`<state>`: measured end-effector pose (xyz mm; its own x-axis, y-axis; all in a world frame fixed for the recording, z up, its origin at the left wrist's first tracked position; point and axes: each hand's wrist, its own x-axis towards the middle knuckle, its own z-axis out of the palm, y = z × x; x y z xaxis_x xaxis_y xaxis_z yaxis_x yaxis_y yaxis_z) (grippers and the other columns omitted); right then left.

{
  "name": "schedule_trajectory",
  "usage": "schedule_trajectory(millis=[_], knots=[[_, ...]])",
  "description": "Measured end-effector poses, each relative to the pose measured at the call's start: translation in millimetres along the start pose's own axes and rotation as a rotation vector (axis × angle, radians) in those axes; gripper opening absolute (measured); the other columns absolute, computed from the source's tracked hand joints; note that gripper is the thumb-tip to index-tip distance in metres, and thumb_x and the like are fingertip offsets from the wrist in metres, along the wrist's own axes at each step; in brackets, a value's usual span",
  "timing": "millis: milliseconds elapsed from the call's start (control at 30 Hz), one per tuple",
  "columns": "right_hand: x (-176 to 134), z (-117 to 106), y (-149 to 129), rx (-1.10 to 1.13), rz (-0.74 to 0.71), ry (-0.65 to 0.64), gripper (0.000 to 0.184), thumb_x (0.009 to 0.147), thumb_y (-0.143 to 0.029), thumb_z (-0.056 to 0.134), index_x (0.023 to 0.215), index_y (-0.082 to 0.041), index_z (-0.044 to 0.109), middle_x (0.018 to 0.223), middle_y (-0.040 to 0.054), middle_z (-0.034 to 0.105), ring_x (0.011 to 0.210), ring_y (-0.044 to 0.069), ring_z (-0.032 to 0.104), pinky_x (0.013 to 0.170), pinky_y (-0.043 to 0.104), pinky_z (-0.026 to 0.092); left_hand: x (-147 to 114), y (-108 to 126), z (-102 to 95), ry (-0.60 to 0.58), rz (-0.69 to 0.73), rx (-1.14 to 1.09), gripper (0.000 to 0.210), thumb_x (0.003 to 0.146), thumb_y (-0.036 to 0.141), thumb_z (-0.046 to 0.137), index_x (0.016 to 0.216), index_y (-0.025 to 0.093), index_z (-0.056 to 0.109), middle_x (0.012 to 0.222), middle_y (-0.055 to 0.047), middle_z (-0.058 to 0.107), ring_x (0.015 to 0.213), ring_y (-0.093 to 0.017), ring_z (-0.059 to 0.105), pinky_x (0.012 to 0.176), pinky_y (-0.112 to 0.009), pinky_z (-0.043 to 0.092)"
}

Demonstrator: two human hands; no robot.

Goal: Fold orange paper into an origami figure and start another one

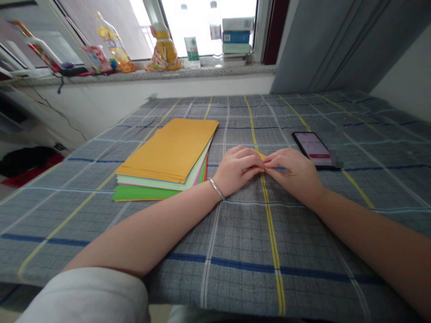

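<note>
Both my hands meet over the plaid cloth and pinch a small piece of folded orange-yellow paper (261,155). Most of this paper is hidden behind my fingers; only a bit shows above them and a sliver between the fingertips. My left hand (239,167), with a silver bangle at its wrist, grips the paper from the left, thumb and fingers closed. From the other side my right hand (293,172) pinches it, fingertips touching those of the left. Left of my hands lies a stack of coloured paper (171,150), orange-yellow on top, with pale green, pink and green sheets below.
A phone (315,149) with a lit screen lies just beyond my right hand. The grey plaid cloth (235,233) covers the table. On the windowsill (208,71) stand a bottle (114,42), a yellow container (164,49), a white-green packet (192,50) and stacked boxes (236,37).
</note>
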<state>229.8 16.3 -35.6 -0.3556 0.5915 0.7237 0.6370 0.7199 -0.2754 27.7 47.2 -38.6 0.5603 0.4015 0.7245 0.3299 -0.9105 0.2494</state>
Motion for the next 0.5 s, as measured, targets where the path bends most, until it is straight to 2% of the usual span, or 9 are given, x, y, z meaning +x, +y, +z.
schedule_trajectory(millis=[167, 267, 500], knots=[[2, 0, 2, 0.097, 0.114, 0.078, 0.009, 0.083, -0.025, 0.067, 0.075, -0.028, 0.068, 0.092, 0.0016, 0.076, 0.091, 0.024, 0.071, 0.087, 0.047, 0.054, 0, -8, -1.6, 0.066, -0.023, -0.026, 0.009, 0.095, 0.026, 0.059, 0.089, 0.020, 0.063, 0.097, -0.003, 0.072, 0.097, -0.015, 0.064, 0.093, -0.034, 0.047], [1, 1, 4, 0.143, 0.160, 0.077, 0.007, 0.084, -0.026, 0.065, 0.078, -0.027, 0.068, 0.098, 0.0030, 0.076, 0.096, 0.024, 0.070, 0.090, 0.048, 0.054, 0, -11, -1.7, 0.080, -0.032, -0.044, 0.005, 0.095, 0.022, 0.058, 0.091, 0.019, 0.060, 0.105, -0.005, 0.072, 0.102, -0.015, 0.064, 0.096, -0.035, 0.048], [-1, 2, 4, 0.086, 0.079, 0.064, 0.006, 0.085, -0.023, 0.064, 0.080, -0.025, 0.063, 0.103, 0.0033, 0.076, 0.098, 0.022, 0.070, 0.088, 0.043, 0.054, 0, -11, -3.9, 0.061, 0.028, -0.003, 0.011, 0.096, 0.020, 0.056, 0.105, 0.017, 0.060, 0.106, -0.006, 0.072, 0.106, -0.015, 0.063, 0.095, -0.034, 0.051]])
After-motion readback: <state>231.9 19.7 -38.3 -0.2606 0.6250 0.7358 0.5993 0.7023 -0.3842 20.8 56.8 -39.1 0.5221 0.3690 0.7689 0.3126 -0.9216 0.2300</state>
